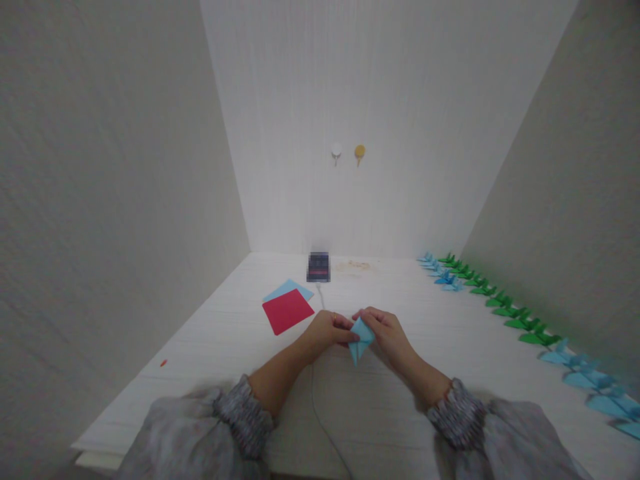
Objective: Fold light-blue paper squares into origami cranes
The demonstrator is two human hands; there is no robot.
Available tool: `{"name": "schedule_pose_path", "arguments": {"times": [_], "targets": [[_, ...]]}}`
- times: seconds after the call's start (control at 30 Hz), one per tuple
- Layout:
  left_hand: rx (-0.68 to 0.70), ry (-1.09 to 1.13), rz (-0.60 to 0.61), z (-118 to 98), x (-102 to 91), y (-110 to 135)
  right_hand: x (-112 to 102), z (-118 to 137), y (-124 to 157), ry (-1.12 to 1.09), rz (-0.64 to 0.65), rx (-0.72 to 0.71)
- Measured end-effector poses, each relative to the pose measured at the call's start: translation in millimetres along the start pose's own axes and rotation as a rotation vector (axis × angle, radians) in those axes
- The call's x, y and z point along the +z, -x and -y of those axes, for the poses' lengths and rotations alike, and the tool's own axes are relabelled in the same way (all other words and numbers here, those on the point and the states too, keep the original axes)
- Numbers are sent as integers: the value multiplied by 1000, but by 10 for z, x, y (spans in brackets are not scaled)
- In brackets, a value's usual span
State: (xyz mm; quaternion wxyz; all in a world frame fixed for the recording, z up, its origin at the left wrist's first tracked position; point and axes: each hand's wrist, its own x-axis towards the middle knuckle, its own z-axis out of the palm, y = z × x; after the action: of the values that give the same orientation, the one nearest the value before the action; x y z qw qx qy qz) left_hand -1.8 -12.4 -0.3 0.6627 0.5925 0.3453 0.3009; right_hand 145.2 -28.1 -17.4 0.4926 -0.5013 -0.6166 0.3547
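A small light-blue folded paper piece [360, 339] is held over the white table [210, 373], between both hands. My left hand [327, 330] pinches its left side with closed fingers. My right hand [385, 330] grips its upper right side, fingers curled over the top fold. The paper's lower point hangs toward me. Both forearms come in from the bottom of the view in grey patterned sleeves.
A red paper square [287, 311] lies on a blue sheet [287, 289] to the left. A small dark device [319, 267] with a cable [320, 413] stands at the back. Green folded figures [505, 310] and blue folded figures [595, 383] line the right wall. Two hooks [348, 153] are on the back wall.
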Motion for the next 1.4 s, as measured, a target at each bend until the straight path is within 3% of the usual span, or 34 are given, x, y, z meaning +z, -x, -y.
{"name": "schedule_pose_path", "arguments": {"times": [0.1, 0.33, 0.83, 1.0, 1.17, 1.27, 1.4], "targets": [[-6, 1, -17, 10, -6, -5, 4, 4, -8, -75, 25, 33], [6, -23, -42, 58, -29, -29, 14, -35, -22, 10, 72, 65], [13, -33, 1, 2, -4, 12, 19, 47, 34, -76, 26, 68], [-12, 19, 37, 104, -15, -37, 4, 22, -9, -104, -71, 67], [75, 116, -150, 144, -44, -97, -28, 79, -28, -83, -134, 2], [148, 139, -274, 109, -56, -102, 12, 83, -19, -107, -73, 30], [208, 130, -333, 95, -55, -101, 88, 36, -10, -136, 3, 79]]}}
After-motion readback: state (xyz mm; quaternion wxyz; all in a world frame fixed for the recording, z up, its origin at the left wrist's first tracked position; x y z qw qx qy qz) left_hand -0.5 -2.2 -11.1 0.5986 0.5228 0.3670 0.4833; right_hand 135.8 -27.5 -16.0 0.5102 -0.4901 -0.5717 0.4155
